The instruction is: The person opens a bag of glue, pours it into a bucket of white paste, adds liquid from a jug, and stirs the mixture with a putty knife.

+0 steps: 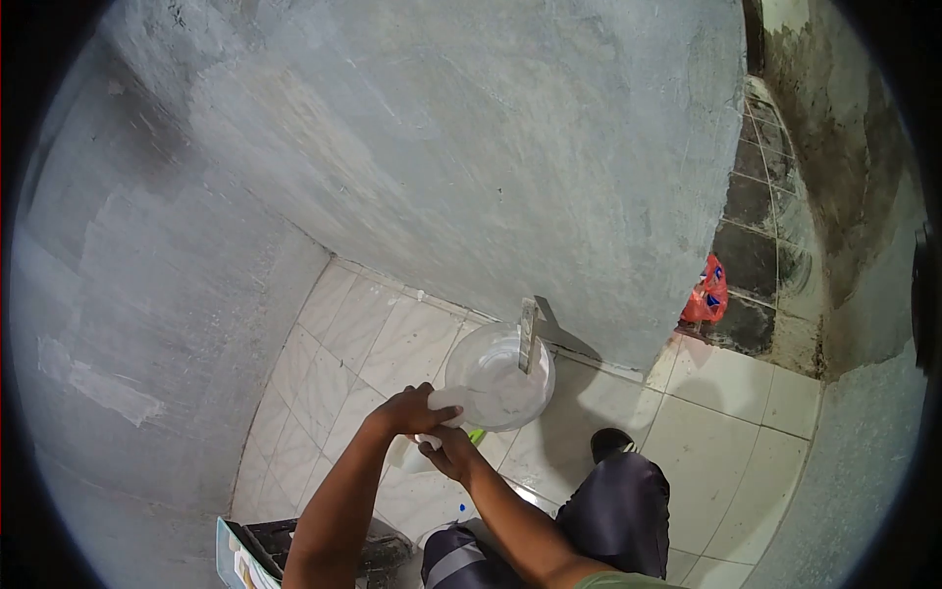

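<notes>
My left hand (pixel 400 412) is closed around a whitish, translucent plastic thing (pixel 446 401) just beside the bucket's near-left rim; its exact kind I cannot make out. Close below it, my right hand (pixel 453 455) is closed, with a small white piece (pixel 428 441) showing at its fingers. The round translucent bucket (pixel 486 393) stands on the tiles, with pale material inside. Across its far-right rim lies a flat trowel (pixel 528 339), smeared with grey-white. Partly hidden under my hands are a white container (pixel 416 458) and a bright green item (pixel 477 436).
Grey plastered walls (pixel 510 177) meet the white tiled floor (pixel 711 442) just behind the bucket. A red plastic bag (pixel 706 294) sits by the dark tiles at right. At lower left stands a dark crate-like object (pixel 275 540). My shoe (pixel 612 444) is right of the bucket.
</notes>
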{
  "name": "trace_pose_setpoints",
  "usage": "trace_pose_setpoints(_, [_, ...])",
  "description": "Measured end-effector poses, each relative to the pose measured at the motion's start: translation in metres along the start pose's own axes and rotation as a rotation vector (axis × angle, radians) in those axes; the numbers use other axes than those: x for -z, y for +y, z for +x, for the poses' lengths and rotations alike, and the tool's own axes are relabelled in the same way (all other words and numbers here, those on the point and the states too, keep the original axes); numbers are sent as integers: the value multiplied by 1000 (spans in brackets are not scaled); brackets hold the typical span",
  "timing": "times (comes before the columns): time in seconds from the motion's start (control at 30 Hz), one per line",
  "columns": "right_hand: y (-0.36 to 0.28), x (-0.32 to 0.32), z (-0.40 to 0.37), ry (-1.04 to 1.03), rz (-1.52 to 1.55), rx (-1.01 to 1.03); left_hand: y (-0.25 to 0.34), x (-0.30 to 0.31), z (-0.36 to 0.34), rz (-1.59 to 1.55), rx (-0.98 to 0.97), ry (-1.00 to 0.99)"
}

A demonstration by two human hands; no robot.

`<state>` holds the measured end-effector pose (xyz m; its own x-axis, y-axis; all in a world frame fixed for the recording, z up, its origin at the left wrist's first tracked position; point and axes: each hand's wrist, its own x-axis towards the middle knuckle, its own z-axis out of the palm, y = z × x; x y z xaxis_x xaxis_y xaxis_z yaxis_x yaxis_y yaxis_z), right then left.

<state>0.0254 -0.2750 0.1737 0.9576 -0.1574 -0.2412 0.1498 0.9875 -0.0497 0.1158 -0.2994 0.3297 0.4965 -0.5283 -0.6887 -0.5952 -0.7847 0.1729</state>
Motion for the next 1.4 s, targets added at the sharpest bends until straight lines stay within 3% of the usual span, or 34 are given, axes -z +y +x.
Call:
trace_pose_setpoints(0.07, [3,-6,-3,-22,-141,116,1,0,2,173,-80,1])
trace_pose_setpoints(0.27, [-1,-4,4,-52,-53,122,11,-9,1,272,-139,166])
trace_pose_setpoints(0.5, [0,3,6,-24,-34,93,10,-13,8,255,-129,171])
trace_pose_setpoints(0.57, [4,7,9,66,-38,62,7,-14,10,243,-122,176])
trace_pose_setpoints(0.77, [4,-1,7,-4,58,94,6,-12,7,244,-118,181])
trace_pose_setpoints(1.0, [6,-8,5,56,97,56,10,-12,5,296,-96,188])
trace_pose_setpoints(1.4, [0,-7,8,-81,144,45,10,-10,5,284,-135,245])
